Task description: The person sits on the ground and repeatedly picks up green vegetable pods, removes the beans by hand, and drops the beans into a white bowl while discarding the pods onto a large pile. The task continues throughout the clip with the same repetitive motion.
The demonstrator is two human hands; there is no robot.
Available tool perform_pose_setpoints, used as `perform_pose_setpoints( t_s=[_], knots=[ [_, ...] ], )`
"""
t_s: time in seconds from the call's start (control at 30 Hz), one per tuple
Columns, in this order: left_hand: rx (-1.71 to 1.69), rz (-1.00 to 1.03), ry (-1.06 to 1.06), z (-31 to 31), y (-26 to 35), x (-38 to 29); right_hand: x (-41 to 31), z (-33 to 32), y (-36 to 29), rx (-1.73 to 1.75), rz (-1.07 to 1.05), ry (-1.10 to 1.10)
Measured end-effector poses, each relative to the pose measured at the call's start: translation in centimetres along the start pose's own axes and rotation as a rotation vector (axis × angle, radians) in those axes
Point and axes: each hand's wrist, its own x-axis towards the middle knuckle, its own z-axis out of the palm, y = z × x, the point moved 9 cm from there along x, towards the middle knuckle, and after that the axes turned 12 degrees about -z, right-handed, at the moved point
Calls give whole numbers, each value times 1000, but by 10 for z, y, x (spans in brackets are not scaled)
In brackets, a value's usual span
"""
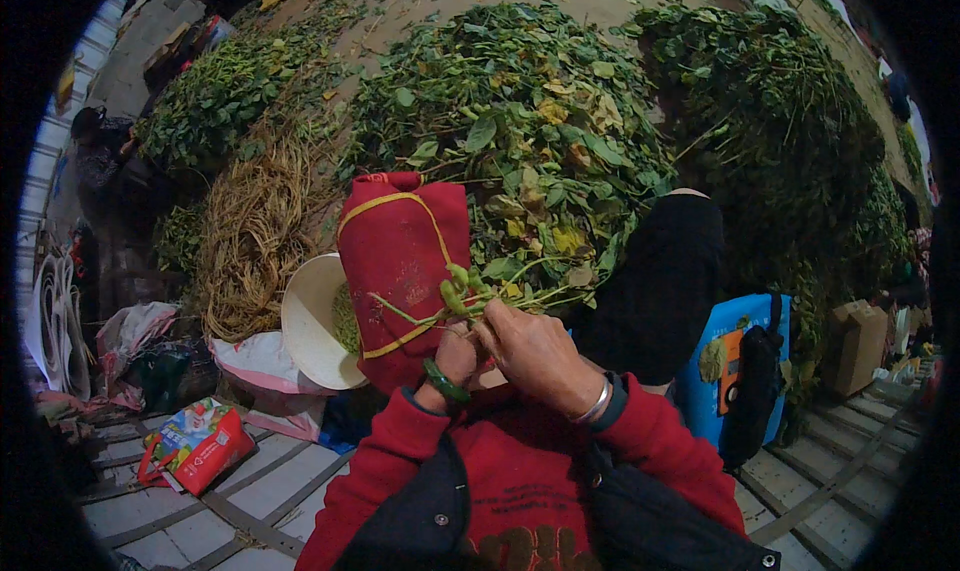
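My left hand [456, 355], with a green bangle at its wrist, grips a soybean stalk [420, 320] bearing plump green pods [454, 295]. Close against it, my right hand [529, 344], wearing a silver bracelet, has its fingers closed on the same stalk; the fingertips partly hide the stem. Both hands are over my lap, beside a red cloth with yellow trim [401, 263] that covers my left leg. Left of that cloth, a tilted white tub [307, 319] holds small green pods or beans. A large heap of leafy bean plants [525, 135] lies in front of me.
Stripped stalks [255, 218] are piled at the left, with a person [101, 166] beyond them. A red shopping bag [199, 447] lies on the floor at lower left. At right stand a blue bag [701, 391] and a cardboard box [857, 346]; more plants [780, 120] rise behind.
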Motion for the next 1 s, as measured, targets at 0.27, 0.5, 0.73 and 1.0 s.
perform_pose_setpoints(
  t_s=[0.27, 0.5, 0.73, 1.0],
  knots=[
    [59, -95, -252, 11, 4, -8, -6, -7, 36, 623, 198, 241],
    [59, -140, -280, 17, 18, -26, -1, -22, 22, 249, 58, 240],
    [-121, 51, -80, 4, 27, -13, -8, -2, 16, 250, 35, 80],
    [33, 136, -59, 7, 35, -19, -12, 12, 23, 396, 44, -48]
  ],
)
